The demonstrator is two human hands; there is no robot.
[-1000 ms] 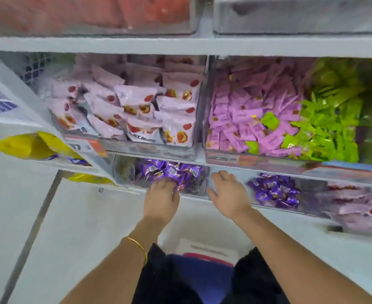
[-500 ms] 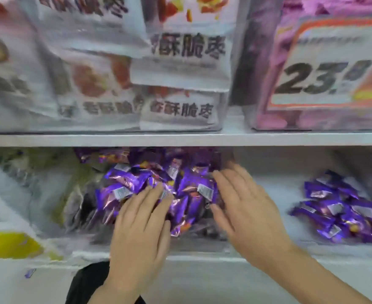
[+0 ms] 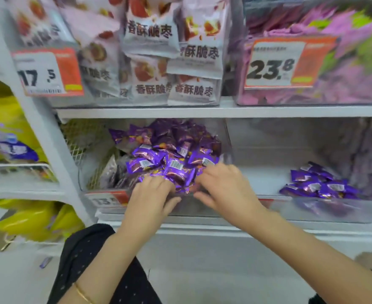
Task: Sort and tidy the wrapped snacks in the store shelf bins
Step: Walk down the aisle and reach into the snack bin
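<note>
A gold bangle (image 3: 83,292) circles the left wrist. Further in, the left hand (image 3: 152,195) lies on the front of the purple candies (image 3: 169,154), fingers bent down among the wrappers, and it cannot be told whether they pinch any. The right hand (image 3: 223,187), blurred, touches the pile's right edge with fingers loosely spread. The pile sits in a clear bin (image 3: 202,212) on the lower shelf, with a smaller heap (image 3: 319,186) well apart to the right. Above stand white packs (image 3: 194,62).

Head view faces forward-down, close to the shelf (image 3: 202,111)
</note>
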